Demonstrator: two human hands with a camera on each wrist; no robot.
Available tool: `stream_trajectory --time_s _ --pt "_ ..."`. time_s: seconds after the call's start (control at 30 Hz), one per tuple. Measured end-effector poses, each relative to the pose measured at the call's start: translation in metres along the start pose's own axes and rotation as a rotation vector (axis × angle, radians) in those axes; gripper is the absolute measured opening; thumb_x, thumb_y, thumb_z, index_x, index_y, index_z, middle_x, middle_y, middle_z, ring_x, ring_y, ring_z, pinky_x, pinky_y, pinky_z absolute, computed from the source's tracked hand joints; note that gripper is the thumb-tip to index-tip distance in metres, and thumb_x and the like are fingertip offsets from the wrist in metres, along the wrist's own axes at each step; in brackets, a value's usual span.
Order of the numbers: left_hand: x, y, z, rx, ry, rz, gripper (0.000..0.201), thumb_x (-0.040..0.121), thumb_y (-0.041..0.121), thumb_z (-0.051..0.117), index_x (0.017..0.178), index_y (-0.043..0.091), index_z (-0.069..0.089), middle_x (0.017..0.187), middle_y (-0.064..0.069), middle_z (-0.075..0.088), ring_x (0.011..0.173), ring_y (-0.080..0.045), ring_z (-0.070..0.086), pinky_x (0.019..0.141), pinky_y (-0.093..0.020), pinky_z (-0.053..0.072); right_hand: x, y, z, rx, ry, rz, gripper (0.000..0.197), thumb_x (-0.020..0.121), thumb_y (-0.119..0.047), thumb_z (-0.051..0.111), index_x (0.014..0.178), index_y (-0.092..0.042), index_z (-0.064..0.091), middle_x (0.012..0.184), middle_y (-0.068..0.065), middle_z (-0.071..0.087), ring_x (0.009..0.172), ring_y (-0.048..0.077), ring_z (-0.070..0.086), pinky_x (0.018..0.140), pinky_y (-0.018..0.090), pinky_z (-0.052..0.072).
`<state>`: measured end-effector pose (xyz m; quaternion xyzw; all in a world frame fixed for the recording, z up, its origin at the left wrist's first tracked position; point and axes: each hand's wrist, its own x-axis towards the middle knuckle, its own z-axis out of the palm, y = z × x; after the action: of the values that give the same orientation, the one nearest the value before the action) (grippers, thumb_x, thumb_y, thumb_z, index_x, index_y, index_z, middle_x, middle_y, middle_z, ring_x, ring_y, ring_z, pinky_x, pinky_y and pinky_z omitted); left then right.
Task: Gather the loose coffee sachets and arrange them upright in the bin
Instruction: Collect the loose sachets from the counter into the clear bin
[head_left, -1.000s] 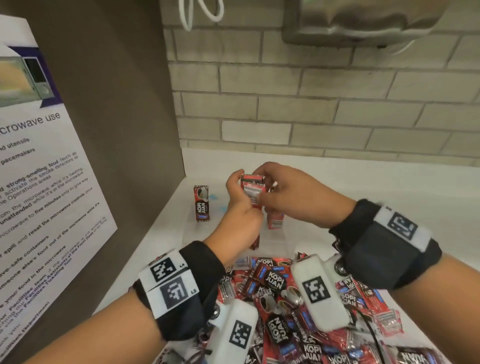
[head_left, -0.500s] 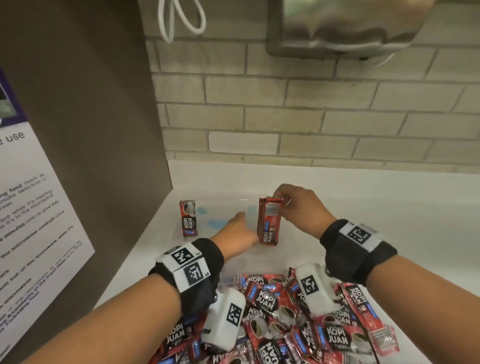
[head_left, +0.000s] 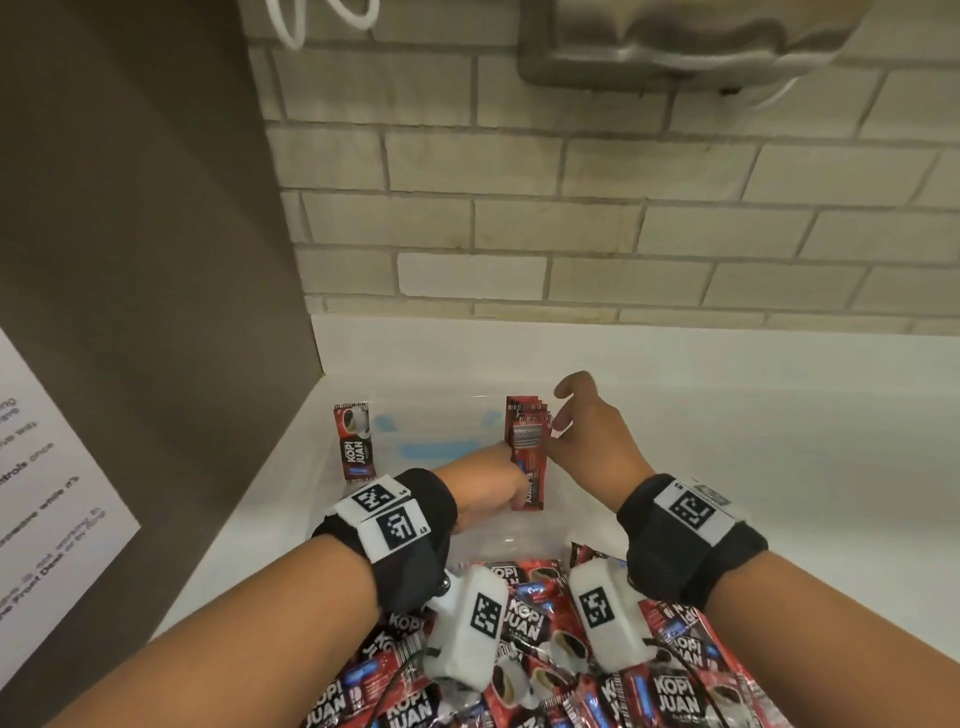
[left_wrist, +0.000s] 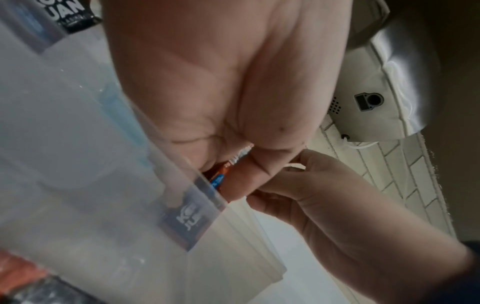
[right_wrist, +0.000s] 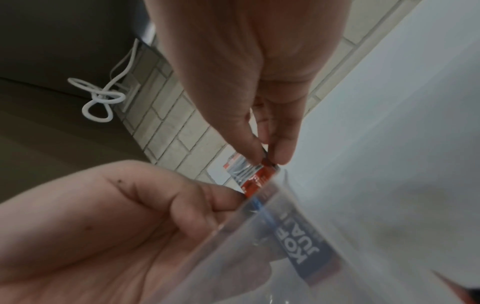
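A stack of red Kopi Juan sachets (head_left: 525, 452) stands upright in the clear bin (head_left: 478, 399), toward its right side. My left hand (head_left: 506, 470) grips the stack low on its left edge, fingers curled round it (left_wrist: 235, 162). My right hand (head_left: 553, 436) pinches the stack's top right corner between thumb and a fingertip (right_wrist: 270, 158); its other fingers are lifted. A single sachet (head_left: 354, 441) stands upright against the bin's left wall. A heap of loose sachets (head_left: 524, 649) lies on the counter, nearer than the bin, under my wrists.
The bin sits on a white counter (head_left: 753, 415) against a brick wall (head_left: 571, 234). A brown panel (head_left: 156, 260) with a notice (head_left: 47, 493) closes the left side. A metal dispenser (head_left: 675, 36) hangs overhead, with a looped white cord (head_left: 311, 21).
The stack came down from mid-air into the bin and now stands there. My left hand closed in on its lower edge. My right hand slid to the top corner.
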<state>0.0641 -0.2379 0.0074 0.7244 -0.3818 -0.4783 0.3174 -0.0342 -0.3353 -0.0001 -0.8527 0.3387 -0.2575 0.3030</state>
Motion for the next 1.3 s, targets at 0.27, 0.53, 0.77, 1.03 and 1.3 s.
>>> stream_trajectory --time_s 0.27,0.53,0.77,1.03,1.3 --pt "-0.008 -0.001 -0.006 0.082 0.055 -0.01 0.059 0.078 -0.006 0.051 0.135 0.002 0.039 0.123 -0.008 0.051 0.118 -0.026 0.048 0.101 -0.034 0.042 -0.001 0.005 -0.002 0.07 -0.1 0.173 0.074 0.074 -0.021 0.078 0.131 -0.01 0.033 0.109 0.007 0.048 0.091 0.016 0.05 0.061 0.016 0.035" --pt "-0.075 -0.007 -0.033 0.323 0.156 0.288 0.049 0.089 -0.003 0.043 0.129 0.024 0.048 0.125 0.007 0.056 0.111 -0.011 0.056 0.086 -0.017 0.044 -0.045 -0.036 -0.046 -0.076 -0.214 -0.096 0.018 0.085 -0.021 0.065 0.1 -0.017 0.055 0.092 -0.009 0.053 0.071 0.003 0.05 0.059 0.01 0.038" --pt "-0.116 -0.044 -0.016 0.955 -0.071 0.355 0.047 0.087 0.034 0.062 0.13 0.031 0.045 0.123 0.009 0.047 0.111 -0.007 0.044 0.09 -0.019 0.039 -0.114 -0.038 -0.017 -0.519 -0.754 -0.193 0.064 0.077 -0.052 0.066 0.127 -0.02 0.042 0.117 -0.001 0.042 0.106 0.017 0.042 0.09 0.035 0.044" --pt "-0.123 -0.078 0.001 1.175 -0.209 0.228 0.106 0.067 0.036 0.082 0.145 0.038 0.01 0.137 -0.002 0.024 0.126 -0.022 0.021 0.099 -0.039 0.041 -0.124 -0.033 0.006 -0.619 -0.636 -0.164 0.085 0.073 -0.047 0.072 0.138 -0.013 0.029 0.128 0.003 0.039 0.117 0.02 0.031 0.096 0.037 0.041" --pt "-0.126 -0.092 -0.002 1.104 -0.062 0.319 0.074 0.081 -0.008 0.05 0.14 0.031 0.026 0.131 0.001 0.037 0.119 -0.02 0.037 0.086 -0.029 0.039 -0.117 -0.032 0.002 -0.555 -0.573 -0.133 0.036 0.083 -0.03 0.065 0.113 -0.015 0.05 0.111 0.002 0.052 0.103 0.018 0.042 0.082 0.031 0.038"
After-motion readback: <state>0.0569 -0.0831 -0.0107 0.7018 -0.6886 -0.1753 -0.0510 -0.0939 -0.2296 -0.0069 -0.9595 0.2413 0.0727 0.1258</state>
